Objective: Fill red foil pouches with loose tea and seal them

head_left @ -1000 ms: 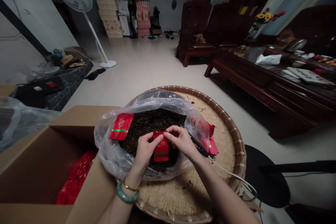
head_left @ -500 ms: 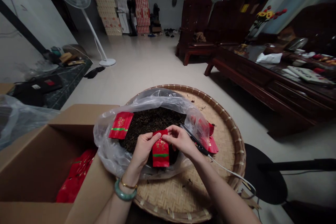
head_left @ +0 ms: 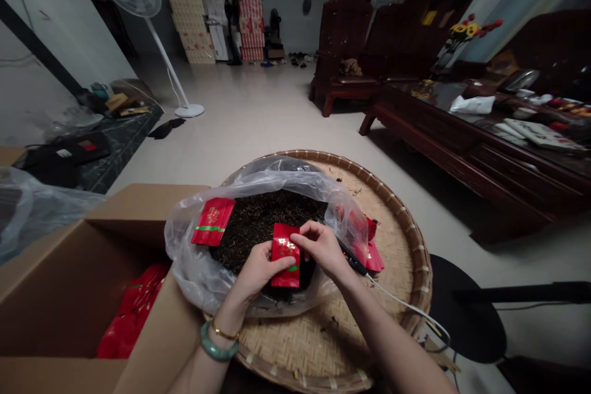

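A red packet with gold print and a green band is held upright between both hands, over a clear plastic bag of dark loose tea leaves. My left hand grips its lower left side, thumb across the front. My right hand pinches its upper right edge. Another red packet lies on the bag's left rim. Just behind my right hand, a black corded device is partly hidden. More red packets lie right of the bag, some seen through the plastic.
The bag sits on a round woven bamboo tray. An open cardboard box at left contains a pile of red packets. A white cord crosses the tray's right side. A black round stand base is on the floor at right.
My left hand has slid from the packet's top edge down to its lower left side. The packet has shifted slightly up and right; my right hand stays near its top.
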Demonstrator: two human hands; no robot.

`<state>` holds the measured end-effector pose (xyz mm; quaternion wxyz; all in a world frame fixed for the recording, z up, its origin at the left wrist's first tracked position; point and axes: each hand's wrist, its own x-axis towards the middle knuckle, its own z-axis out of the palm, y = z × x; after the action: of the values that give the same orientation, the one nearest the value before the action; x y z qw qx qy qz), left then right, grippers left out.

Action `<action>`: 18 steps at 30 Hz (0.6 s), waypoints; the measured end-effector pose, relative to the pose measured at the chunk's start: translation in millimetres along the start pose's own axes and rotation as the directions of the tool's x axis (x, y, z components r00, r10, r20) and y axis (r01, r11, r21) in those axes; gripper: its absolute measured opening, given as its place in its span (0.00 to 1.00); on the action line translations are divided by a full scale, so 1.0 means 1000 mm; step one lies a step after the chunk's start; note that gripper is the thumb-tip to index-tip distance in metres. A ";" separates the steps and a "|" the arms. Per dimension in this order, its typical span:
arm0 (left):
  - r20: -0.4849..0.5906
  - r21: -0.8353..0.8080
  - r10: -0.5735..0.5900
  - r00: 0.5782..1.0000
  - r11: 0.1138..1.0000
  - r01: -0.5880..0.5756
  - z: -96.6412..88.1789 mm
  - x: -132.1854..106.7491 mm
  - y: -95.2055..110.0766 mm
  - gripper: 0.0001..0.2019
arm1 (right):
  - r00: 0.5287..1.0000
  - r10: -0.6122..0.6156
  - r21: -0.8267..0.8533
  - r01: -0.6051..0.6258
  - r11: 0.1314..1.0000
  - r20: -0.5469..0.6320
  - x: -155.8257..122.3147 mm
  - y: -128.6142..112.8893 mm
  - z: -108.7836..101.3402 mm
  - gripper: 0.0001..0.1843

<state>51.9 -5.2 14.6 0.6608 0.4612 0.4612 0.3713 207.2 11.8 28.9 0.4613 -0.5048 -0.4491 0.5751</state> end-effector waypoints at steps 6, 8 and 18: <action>-0.057 0.174 0.142 0.988 0.976 -0.130 0.001 0.000 0.001 0.15 | 0.967 -0.249 -0.198 0.256 0.946 0.060 -0.014 -0.007 -0.003 0.12; -0.060 0.272 0.254 0.965 0.935 -0.229 0.002 -0.001 0.002 0.12 | 0.900 -0.424 -0.278 0.434 0.857 0.101 -0.024 -0.015 -0.008 0.09; 0.065 0.472 0.508 0.859 0.743 -0.475 -0.005 -0.005 -0.001 0.12 | 0.668 -0.621 -0.649 0.692 0.315 0.410 -0.054 -0.044 -0.017 0.09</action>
<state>45.8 -8.6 14.2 0.3909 0.7000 0.4213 0.4238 230.7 -32.7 79.9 0.3751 -0.3970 -0.8304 0.1106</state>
